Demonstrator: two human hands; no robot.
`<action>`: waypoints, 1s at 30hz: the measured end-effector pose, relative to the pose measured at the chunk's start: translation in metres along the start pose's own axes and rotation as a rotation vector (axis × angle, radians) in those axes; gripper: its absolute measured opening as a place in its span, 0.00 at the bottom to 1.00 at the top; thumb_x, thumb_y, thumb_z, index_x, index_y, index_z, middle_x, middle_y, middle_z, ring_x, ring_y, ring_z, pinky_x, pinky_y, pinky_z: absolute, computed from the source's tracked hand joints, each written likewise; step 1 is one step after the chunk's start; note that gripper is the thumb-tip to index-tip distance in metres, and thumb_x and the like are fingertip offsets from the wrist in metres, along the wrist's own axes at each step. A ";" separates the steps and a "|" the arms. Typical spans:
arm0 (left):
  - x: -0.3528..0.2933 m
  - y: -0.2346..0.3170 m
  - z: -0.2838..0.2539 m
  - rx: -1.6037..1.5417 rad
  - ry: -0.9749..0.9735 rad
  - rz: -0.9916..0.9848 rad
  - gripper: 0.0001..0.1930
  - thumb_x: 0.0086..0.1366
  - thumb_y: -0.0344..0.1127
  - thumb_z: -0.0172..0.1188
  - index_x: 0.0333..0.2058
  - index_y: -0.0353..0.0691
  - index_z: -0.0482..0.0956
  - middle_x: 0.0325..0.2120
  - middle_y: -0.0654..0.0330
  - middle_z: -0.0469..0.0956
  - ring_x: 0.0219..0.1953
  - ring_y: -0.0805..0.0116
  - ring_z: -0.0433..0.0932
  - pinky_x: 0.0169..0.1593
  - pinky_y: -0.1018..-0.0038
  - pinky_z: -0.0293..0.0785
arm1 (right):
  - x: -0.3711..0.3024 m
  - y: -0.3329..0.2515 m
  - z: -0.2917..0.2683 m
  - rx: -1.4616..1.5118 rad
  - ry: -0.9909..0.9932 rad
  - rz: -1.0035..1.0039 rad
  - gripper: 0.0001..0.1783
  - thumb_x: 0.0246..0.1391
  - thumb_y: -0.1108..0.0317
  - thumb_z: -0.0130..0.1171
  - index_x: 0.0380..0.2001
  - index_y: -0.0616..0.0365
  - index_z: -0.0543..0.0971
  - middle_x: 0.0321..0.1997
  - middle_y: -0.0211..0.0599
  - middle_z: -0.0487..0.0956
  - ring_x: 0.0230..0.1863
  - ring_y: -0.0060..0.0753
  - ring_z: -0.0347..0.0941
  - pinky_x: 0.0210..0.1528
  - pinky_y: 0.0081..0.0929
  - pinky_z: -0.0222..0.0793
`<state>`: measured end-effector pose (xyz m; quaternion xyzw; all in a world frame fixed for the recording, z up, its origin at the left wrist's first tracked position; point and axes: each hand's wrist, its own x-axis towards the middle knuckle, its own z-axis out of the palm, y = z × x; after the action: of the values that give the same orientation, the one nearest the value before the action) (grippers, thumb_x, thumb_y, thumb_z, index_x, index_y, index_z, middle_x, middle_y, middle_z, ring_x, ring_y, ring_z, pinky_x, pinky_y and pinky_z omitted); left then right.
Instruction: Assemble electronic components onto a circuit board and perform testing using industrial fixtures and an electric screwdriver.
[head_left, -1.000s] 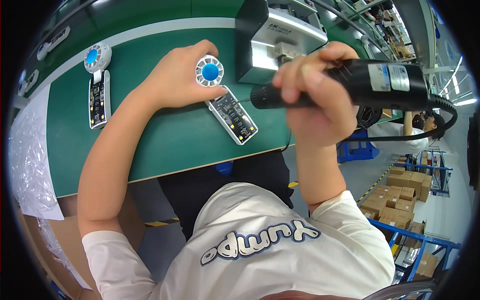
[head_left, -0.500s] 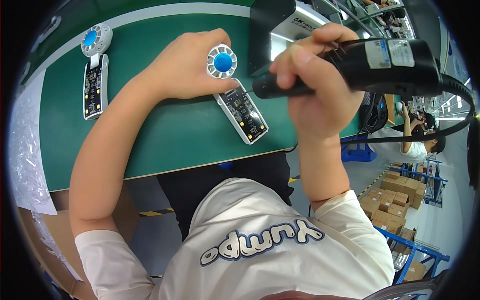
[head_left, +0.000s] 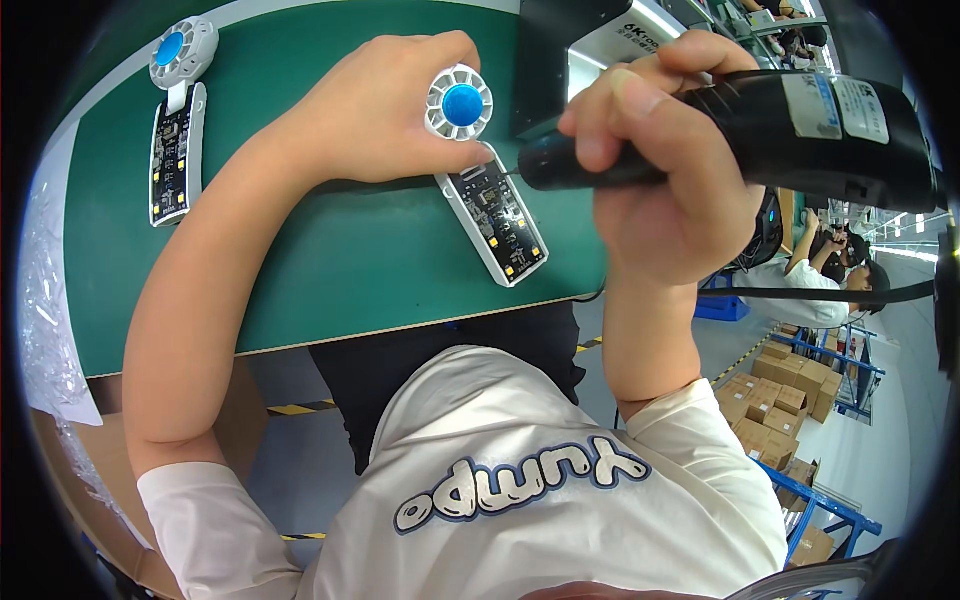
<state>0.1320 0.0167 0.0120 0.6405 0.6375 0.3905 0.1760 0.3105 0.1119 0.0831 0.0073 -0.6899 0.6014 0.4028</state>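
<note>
My left hand [head_left: 390,110] is closed around the upper end of a white handheld device whose round head [head_left: 461,104] has a blue centre and a ring of slots. Below the head, the device's bare circuit board [head_left: 497,220] faces up in its white shell, angled toward the table's near edge. My right hand [head_left: 680,170] grips a black electric screwdriver [head_left: 800,125], held nearly level. Its thin bit points left and meets the board's upper right edge, close to my left thumb; whether it sits in a screw cannot be made out.
Another such device [head_left: 178,150] lies at the left of the green table mat [head_left: 340,270]. A black machine [head_left: 560,60] stands behind the screwdriver. Clear plastic wrap [head_left: 50,320] borders the left edge. Cardboard boxes [head_left: 780,390], blue racking and other people are off to the right.
The view has shifted slightly, and the screwdriver appears a little farther right. Both hands keep their holds, with the bit still at the board's edge.
</note>
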 end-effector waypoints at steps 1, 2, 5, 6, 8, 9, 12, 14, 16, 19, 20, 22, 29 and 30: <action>0.000 0.001 0.000 -0.005 -0.002 -0.004 0.25 0.44 0.41 0.74 0.38 0.38 0.74 0.30 0.54 0.78 0.32 0.55 0.78 0.36 0.66 0.73 | 0.000 0.001 0.000 0.001 0.000 0.003 0.17 0.50 0.76 0.53 0.45 0.69 0.69 0.22 0.45 0.74 0.19 0.34 0.70 0.30 0.38 0.73; 0.000 0.001 0.001 -0.005 -0.003 -0.005 0.25 0.44 0.41 0.74 0.38 0.38 0.74 0.30 0.54 0.78 0.32 0.55 0.78 0.36 0.66 0.73 | 0.000 0.003 0.001 0.000 0.013 0.005 0.17 0.50 0.76 0.53 0.45 0.69 0.69 0.22 0.45 0.74 0.19 0.34 0.70 0.30 0.38 0.73; 0.002 0.004 0.000 0.022 0.003 0.011 0.24 0.44 0.40 0.74 0.38 0.38 0.73 0.29 0.54 0.78 0.32 0.55 0.78 0.37 0.66 0.73 | -0.002 0.002 0.003 -0.004 0.040 -0.005 0.18 0.50 0.75 0.53 0.46 0.68 0.69 0.22 0.44 0.74 0.18 0.34 0.70 0.30 0.38 0.73; 0.001 0.004 -0.001 0.032 0.006 0.018 0.24 0.44 0.40 0.74 0.38 0.38 0.73 0.29 0.54 0.78 0.32 0.55 0.78 0.37 0.66 0.73 | -0.003 0.003 0.005 -0.052 0.030 0.025 0.18 0.50 0.75 0.53 0.46 0.67 0.70 0.22 0.43 0.73 0.18 0.34 0.70 0.30 0.38 0.73; 0.001 0.002 0.001 0.012 -0.006 0.032 0.25 0.45 0.43 0.74 0.38 0.38 0.74 0.30 0.52 0.79 0.33 0.52 0.80 0.37 0.65 0.75 | -0.003 0.002 0.006 -0.156 0.013 0.075 0.17 0.50 0.75 0.54 0.45 0.65 0.70 0.21 0.42 0.73 0.19 0.34 0.70 0.30 0.38 0.73; 0.003 0.002 -0.001 0.002 -0.010 0.045 0.25 0.45 0.44 0.74 0.38 0.38 0.75 0.30 0.51 0.80 0.33 0.50 0.80 0.38 0.64 0.75 | -0.001 -0.003 0.003 -0.164 0.015 0.054 0.17 0.50 0.75 0.54 0.45 0.65 0.70 0.21 0.42 0.73 0.19 0.34 0.70 0.30 0.38 0.73; -0.001 0.002 -0.003 0.033 -0.003 0.018 0.25 0.45 0.44 0.74 0.38 0.38 0.75 0.31 0.51 0.80 0.34 0.51 0.80 0.38 0.64 0.75 | 0.001 -0.026 -0.017 0.096 0.000 -0.059 0.15 0.49 0.76 0.54 0.42 0.62 0.70 0.22 0.42 0.74 0.20 0.34 0.70 0.31 0.38 0.73; -0.001 0.008 -0.001 0.029 0.001 0.003 0.25 0.45 0.44 0.74 0.38 0.38 0.74 0.31 0.51 0.80 0.35 0.51 0.80 0.39 0.64 0.75 | 0.011 -0.052 -0.035 0.061 0.085 -0.133 0.14 0.49 0.77 0.54 0.42 0.63 0.70 0.22 0.42 0.73 0.20 0.34 0.70 0.31 0.38 0.73; 0.001 0.013 -0.005 0.020 -0.031 -0.032 0.25 0.45 0.45 0.74 0.38 0.38 0.74 0.32 0.52 0.80 0.35 0.51 0.80 0.40 0.64 0.75 | 0.017 -0.059 -0.042 0.027 0.181 -0.208 0.14 0.49 0.77 0.54 0.41 0.63 0.70 0.22 0.42 0.73 0.20 0.34 0.70 0.31 0.38 0.72; 0.002 0.013 -0.006 0.022 -0.049 -0.039 0.26 0.45 0.45 0.74 0.38 0.38 0.74 0.32 0.52 0.80 0.36 0.51 0.80 0.40 0.64 0.75 | 0.020 -0.046 -0.046 -0.091 0.272 -0.184 0.16 0.47 0.80 0.55 0.42 0.65 0.70 0.20 0.41 0.74 0.19 0.32 0.71 0.29 0.34 0.73; 0.002 0.012 -0.006 0.027 -0.044 -0.038 0.26 0.45 0.45 0.75 0.38 0.39 0.74 0.32 0.52 0.80 0.36 0.51 0.80 0.40 0.64 0.75 | 0.020 -0.041 -0.047 -0.126 0.300 -0.175 0.17 0.46 0.81 0.56 0.42 0.66 0.70 0.19 0.40 0.74 0.18 0.31 0.71 0.29 0.33 0.73; 0.000 0.011 -0.006 0.034 -0.033 -0.046 0.26 0.45 0.45 0.75 0.38 0.39 0.74 0.32 0.52 0.80 0.35 0.51 0.80 0.40 0.64 0.74 | 0.021 -0.034 -0.046 -0.187 0.349 -0.149 0.18 0.45 0.82 0.57 0.42 0.67 0.69 0.18 0.40 0.74 0.17 0.30 0.71 0.27 0.31 0.74; -0.002 0.006 -0.002 0.047 -0.009 0.004 0.26 0.45 0.46 0.73 0.39 0.38 0.75 0.33 0.51 0.81 0.36 0.50 0.80 0.40 0.63 0.75 | 0.003 -0.044 -0.022 -0.077 0.211 -0.009 0.19 0.48 0.78 0.52 0.46 0.69 0.69 0.21 0.39 0.71 0.19 0.33 0.69 0.30 0.38 0.72; 0.000 0.005 -0.002 0.048 -0.007 -0.007 0.26 0.45 0.46 0.73 0.39 0.38 0.75 0.33 0.51 0.81 0.36 0.50 0.80 0.40 0.63 0.75 | -0.002 -0.044 -0.013 -0.001 0.178 -0.017 0.20 0.49 0.78 0.52 0.47 0.69 0.68 0.21 0.39 0.72 0.19 0.32 0.69 0.30 0.38 0.72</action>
<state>0.1340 0.0153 0.0169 0.6435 0.6483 0.3721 0.1645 0.3404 0.1102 0.1174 -0.0404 -0.6515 0.5961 0.4676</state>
